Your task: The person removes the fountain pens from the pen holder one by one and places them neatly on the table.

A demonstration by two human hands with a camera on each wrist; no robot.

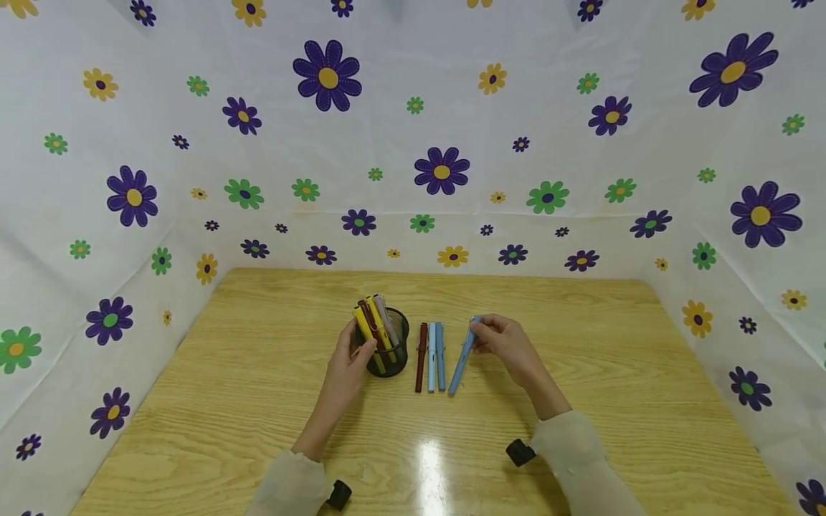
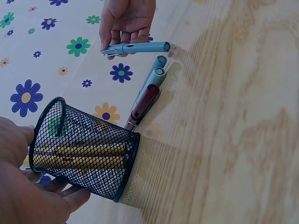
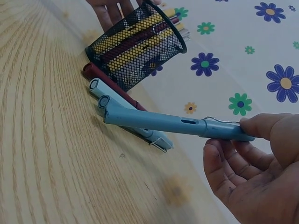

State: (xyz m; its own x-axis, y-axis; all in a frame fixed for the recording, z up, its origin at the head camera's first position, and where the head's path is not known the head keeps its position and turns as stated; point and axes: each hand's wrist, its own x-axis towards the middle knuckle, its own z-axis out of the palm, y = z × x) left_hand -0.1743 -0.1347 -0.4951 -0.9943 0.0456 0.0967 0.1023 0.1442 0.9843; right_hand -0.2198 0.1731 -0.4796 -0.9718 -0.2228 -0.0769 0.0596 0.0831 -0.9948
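Note:
A black mesh pen cup (image 1: 395,364) stands on the table, and my left hand (image 1: 342,373) grips its left side, thumb near the rim. Inside it lean yellow pens (image 1: 363,324), a dark brown one and a grey pen (image 1: 390,326). Between thumb and fingers of my right hand (image 1: 513,347) is the cap end of a blue pen (image 3: 159,122), its other end slanting down toward the table. Just left of that pen, three more lie side by side: a blue pen (image 1: 441,362), a light blue pen (image 1: 432,365) and a dark red pen (image 1: 421,358) nearest the cup.
The light wooden table (image 1: 258,416) reaches back to a white cloth (image 1: 387,143) printed with flowers, which also hangs at both sides. Black devices (image 1: 520,453) sit at both sleeves.

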